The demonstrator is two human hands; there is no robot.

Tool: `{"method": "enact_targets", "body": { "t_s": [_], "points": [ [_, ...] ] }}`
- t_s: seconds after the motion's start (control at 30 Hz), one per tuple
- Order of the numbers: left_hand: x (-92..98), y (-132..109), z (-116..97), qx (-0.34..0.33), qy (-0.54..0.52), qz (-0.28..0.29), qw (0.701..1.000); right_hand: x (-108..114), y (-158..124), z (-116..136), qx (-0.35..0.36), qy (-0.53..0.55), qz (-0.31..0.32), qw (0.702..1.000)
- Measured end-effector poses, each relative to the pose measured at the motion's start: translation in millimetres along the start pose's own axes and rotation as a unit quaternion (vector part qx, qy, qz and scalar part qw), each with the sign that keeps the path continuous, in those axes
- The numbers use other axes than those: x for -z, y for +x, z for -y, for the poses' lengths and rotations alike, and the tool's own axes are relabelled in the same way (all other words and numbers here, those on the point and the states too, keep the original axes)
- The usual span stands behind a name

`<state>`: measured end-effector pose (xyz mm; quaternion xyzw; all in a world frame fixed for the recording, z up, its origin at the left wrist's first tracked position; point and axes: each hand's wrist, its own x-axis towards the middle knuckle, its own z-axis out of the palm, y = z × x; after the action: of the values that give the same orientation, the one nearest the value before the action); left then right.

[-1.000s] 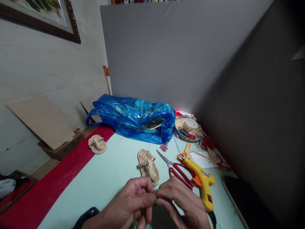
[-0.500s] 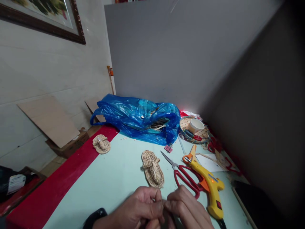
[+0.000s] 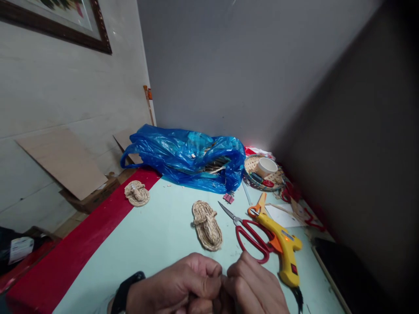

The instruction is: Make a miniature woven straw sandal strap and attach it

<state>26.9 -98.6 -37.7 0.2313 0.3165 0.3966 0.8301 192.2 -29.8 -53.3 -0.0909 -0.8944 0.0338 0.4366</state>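
Observation:
My left hand (image 3: 183,283) and my right hand (image 3: 252,283) meet at the bottom middle of the view, thumbs and fingers pinched close together. Whatever lies between the fingertips is hidden or too small to name. Just beyond them on the pale green tabletop (image 3: 163,231) lies a small woven straw sandal (image 3: 207,225), its strap facing up. Red-handled scissors (image 3: 250,237) rest to the right of it, blades partly apart. Beside the scissors is a yellow hot glue gun (image 3: 286,248) with an orange light glowing. Another small woven straw piece (image 3: 136,193) sits at the left on the red strip.
A blue plastic bag (image 3: 183,152) holding thin sticks lies at the back. Right of it stands a woven basket (image 3: 250,164) with a white cup (image 3: 267,166). A pink binder clip (image 3: 228,198) lies near the bag. A dark flat object (image 3: 347,270) borders the right side.
The view has shifted slightly, so things on the table appear a little higher and further left. Both hands stay pinched together, with the right fingers slightly closer to the left.

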Motion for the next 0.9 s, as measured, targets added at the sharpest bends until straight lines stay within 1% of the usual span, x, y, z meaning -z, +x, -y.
{"method": "enact_targets", "body": {
  "t_s": [0.07,0.1,0.13,0.2,0.3,0.33,0.43,0.57,0.63,0.77,0.9],
  "points": [
    [1.7,0,0,0.02,0.007,0.016,1.0,1,2,1,0.009,0.039,-0.026,0.999],
    [2.4,0,0,0.028,0.011,0.022,0.999,2,4,2,-0.002,0.07,-0.033,0.997],
    [3.0,0,0,0.033,0.016,0.025,0.999,4,6,4,-0.027,0.105,-0.029,0.994],
    [3.5,0,-1,0.034,0.021,0.021,0.999,9,11,8,-0.097,0.168,0.007,0.981],
    [2.1,0,-1,0.015,0.03,-0.007,0.999,17,17,12,-0.196,0.227,0.057,0.952],
    [1.1,0,-1,0.008,0.036,-0.017,0.999,19,19,12,-0.213,0.245,0.069,0.943],
    [-3.1,1,-1,-0.004,0.068,-0.045,0.997,17,22,6,-0.233,0.292,0.092,0.923],
    [-8.5,3,1,-0.006,0.114,-0.077,0.991,15,26,0,-0.271,0.306,0.106,0.907],
    [-9.8,4,4,-0.013,0.138,-0.084,0.987,20,28,-1,-0.27,0.307,0.116,0.905],
    [-10.5,0,11,-0.013,0.187,-0.082,0.979,37,25,-1,-0.242,0.263,0.129,0.925],
    [-14.2,-8,16,-0.001,0.228,-0.074,0.971,57,11,8,-0.254,0.209,0.139,0.934]
  ]
}}
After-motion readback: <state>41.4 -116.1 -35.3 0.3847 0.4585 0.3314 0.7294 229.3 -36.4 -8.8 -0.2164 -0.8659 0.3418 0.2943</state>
